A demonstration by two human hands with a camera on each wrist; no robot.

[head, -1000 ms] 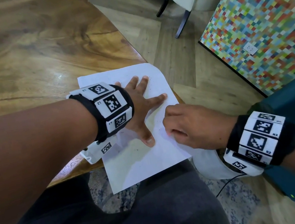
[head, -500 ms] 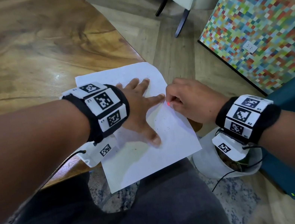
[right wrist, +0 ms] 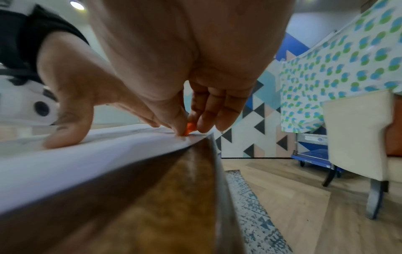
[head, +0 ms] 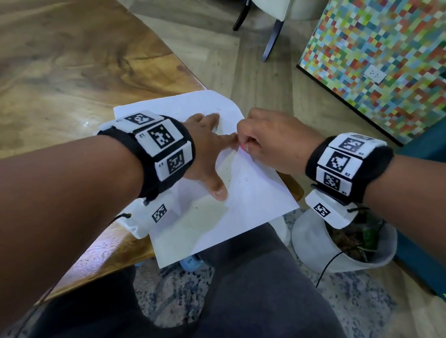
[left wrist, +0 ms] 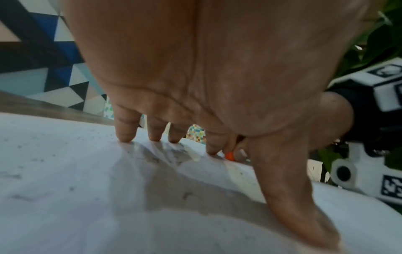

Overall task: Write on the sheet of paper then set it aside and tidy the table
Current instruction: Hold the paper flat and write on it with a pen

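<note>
We see the sheet of paper (head: 225, 222) on the corner of a wooden table (head: 35, 76), overhanging its edge. The left hand (head: 207, 153) presses it, fingers spread flat. The right hand (head: 267, 140) pinches a small orange object (right wrist: 188, 129) (maybe a crayon) against the paper. Behind stands a mosaic wall (head: 400, 33).

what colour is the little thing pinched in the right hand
Orange; the small piece in the right hand shows best in the right wrist view.

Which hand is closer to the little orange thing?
Right. The right hand pinches the orange thing in its fingertips; the left hand presses flat on the paper just beside it.
</note>
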